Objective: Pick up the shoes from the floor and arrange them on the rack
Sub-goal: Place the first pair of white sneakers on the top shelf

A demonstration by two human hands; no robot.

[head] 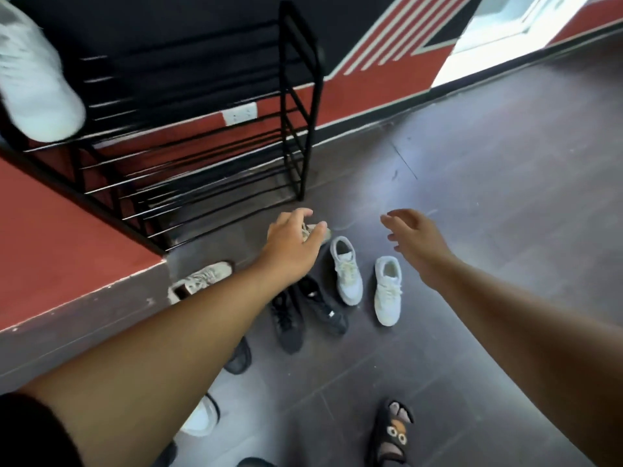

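White leather catches the light at far left, where one sneaker (33,79) already sits on the top tier of the black metal rack (296,96); the tiers below it look bare. Near the red ledge (67,230) a beige trainer (202,278) lies on the dark floor (472,197), partly behind the person's left forearm; further right the left hand (293,244) reaches down, fingers curled narrowly over a pale shoe (317,230) just in front of the rack's foot, though whether it has actually closed on the shoe cannot be told. Two black shoes (303,311) lie side by side below that wrist, and a white pair (367,281) stands just to their right, toes pointing near. At right the right hand (418,241) hovers spread wide and empty above the floor, beside the white pair.

Risks appear modest but real: the pale shoe is largely hidden under the fingers, so a loose pinch on lace or heel could let it swing and drop; the rack's thin bars leave gaps a carelessly set shoe could tip through; crowded footwear underfoot may also get kicked aside.
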